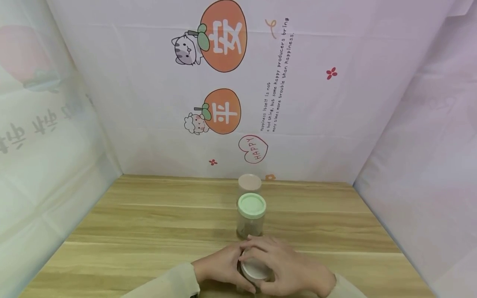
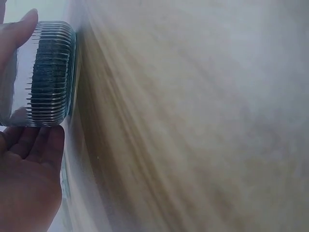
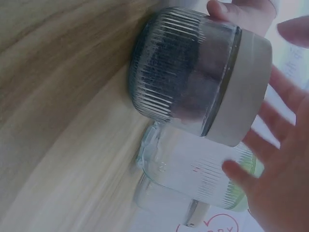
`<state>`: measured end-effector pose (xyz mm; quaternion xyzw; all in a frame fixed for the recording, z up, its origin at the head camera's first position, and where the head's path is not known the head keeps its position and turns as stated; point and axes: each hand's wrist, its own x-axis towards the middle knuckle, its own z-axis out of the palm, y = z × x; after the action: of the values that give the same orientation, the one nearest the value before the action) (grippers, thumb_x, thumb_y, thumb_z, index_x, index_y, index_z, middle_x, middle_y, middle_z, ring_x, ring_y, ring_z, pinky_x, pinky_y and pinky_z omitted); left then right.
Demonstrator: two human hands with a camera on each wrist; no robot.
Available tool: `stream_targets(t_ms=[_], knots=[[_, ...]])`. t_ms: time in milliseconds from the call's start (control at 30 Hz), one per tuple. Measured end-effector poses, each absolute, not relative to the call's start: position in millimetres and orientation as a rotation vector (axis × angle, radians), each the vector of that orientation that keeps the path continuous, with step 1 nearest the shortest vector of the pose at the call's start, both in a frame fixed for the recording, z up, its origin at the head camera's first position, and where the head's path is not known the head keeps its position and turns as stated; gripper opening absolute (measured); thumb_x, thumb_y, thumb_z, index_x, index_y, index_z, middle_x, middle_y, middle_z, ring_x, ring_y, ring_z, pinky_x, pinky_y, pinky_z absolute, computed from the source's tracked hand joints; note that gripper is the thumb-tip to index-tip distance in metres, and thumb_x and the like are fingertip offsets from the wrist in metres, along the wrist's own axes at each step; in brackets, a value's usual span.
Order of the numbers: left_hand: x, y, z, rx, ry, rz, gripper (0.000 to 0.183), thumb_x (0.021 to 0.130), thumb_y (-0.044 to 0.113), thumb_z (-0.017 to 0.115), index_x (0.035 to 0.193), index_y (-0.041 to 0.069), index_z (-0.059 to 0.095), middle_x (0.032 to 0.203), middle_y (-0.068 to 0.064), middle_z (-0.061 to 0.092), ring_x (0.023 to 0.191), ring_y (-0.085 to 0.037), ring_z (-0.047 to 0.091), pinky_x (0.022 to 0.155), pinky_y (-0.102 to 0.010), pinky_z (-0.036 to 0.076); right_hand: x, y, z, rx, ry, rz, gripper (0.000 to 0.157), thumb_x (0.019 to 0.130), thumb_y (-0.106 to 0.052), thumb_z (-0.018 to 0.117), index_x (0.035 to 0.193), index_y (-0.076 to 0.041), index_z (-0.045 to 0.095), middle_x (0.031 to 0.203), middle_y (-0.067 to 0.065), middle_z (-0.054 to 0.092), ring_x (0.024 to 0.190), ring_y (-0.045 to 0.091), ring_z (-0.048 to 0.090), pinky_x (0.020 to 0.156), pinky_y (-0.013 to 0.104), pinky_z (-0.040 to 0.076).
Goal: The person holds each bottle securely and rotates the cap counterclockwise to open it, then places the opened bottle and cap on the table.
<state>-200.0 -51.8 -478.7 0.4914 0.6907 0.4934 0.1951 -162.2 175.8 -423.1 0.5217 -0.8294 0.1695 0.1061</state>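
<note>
A glass jar [image 3: 166, 63] with ribbed sides, a pale greyish lid [image 1: 255, 269] and dark contents stands near the front of the table. My left hand [image 1: 223, 265] grips its glass body, thumb on one side and fingers on the other, as the left wrist view shows. Over the lid is my right hand [image 1: 287, 265], fingers curved round the rim and little finger sticking out. In the right wrist view its thumb [image 3: 294, 31] shows close beside the lid. The ribbed base [image 2: 50, 72] of the jar fills the space between my left thumb and fingers.
Just beyond the hands stands a glass jar with a light green lid [image 1: 251, 206]. Behind it is another jar with a beige lid [image 1: 249, 182], close to the printed back cloth [image 1: 156, 103]. Cloth walls flank the wooden table [image 1: 149, 231] left and right.
</note>
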Motion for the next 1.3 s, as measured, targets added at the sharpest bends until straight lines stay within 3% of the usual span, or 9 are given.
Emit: stream_targets(t_ms=[100, 200, 500, 700, 1000, 1300], knots=[[-201, -52, -480, 1.355, 1.952, 1.382, 0.086, 0.084, 0.025, 0.084, 0.152, 0.03, 0.033, 0.146, 0.008, 0.046, 0.126, -0.01, 0.051, 0.105, -0.03, 0.043, -160, 175, -422, 1.387, -2.517, 0.502, 0.056, 0.087, -0.056, 0.071, 0.135, -0.03, 0.057, 0.144, -0.008, 0.048, 0.129, 0.016, 0.046, 0.1, 0.049, 0.043], [-201, -53, -481, 1.328, 1.971, 1.379, 0.084, 0.083, 0.026, 0.085, 0.15, 0.029, 0.035, 0.143, 0.008, 0.048, 0.123, -0.009, 0.053, 0.102, -0.029, 0.045, -158, 175, -420, 1.238, -2.559, 0.452, 0.065, 0.085, -0.069, 0.065, 0.135, -0.028, 0.058, 0.135, -0.008, 0.053, 0.123, 0.015, 0.049, 0.098, 0.05, 0.042], [-200, -55, -482, 1.245, 1.982, 1.386, 0.082, 0.082, 0.025, 0.085, 0.148, 0.023, 0.037, 0.14, 0.007, 0.049, 0.121, -0.009, 0.053, 0.101, -0.029, 0.046, -150, 174, -419, 1.03, -2.59, 0.246, 0.089, 0.077, -0.085, 0.055, 0.133, -0.016, 0.061, 0.124, -0.001, 0.058, 0.115, 0.017, 0.054, 0.093, 0.046, 0.047], [-198, -56, -480, 1.207, 1.996, 1.381, 0.078, 0.082, 0.024, 0.086, 0.145, 0.021, 0.039, 0.137, 0.008, 0.051, 0.12, -0.008, 0.053, 0.101, -0.029, 0.045, -146, 171, -418, 0.976, -2.614, 0.208, 0.092, 0.074, -0.089, 0.053, 0.128, -0.015, 0.063, 0.119, -0.001, 0.057, 0.112, 0.016, 0.053, 0.094, 0.046, 0.047], [-198, -56, -481, 1.218, 2.023, 1.366, 0.076, 0.082, 0.026, 0.086, 0.143, 0.021, 0.041, 0.134, 0.008, 0.052, 0.119, -0.008, 0.054, 0.101, -0.029, 0.046, -144, 169, -417, 0.978, -2.665, 0.255, 0.082, 0.076, -0.086, 0.054, 0.118, -0.018, 0.064, 0.115, -0.005, 0.054, 0.095, 0.011, 0.054, 0.078, 0.041, 0.05], [-199, -56, -483, 1.238, 1.963, 1.396, 0.081, 0.082, 0.024, 0.086, 0.147, 0.025, 0.037, 0.139, 0.007, 0.049, 0.122, -0.01, 0.052, 0.102, -0.03, 0.045, -151, 174, -420, 1.088, -2.665, 0.396, 0.077, 0.078, -0.077, 0.064, 0.132, -0.021, 0.061, 0.114, -0.01, 0.051, 0.095, 0.01, 0.053, 0.075, 0.034, 0.049]])
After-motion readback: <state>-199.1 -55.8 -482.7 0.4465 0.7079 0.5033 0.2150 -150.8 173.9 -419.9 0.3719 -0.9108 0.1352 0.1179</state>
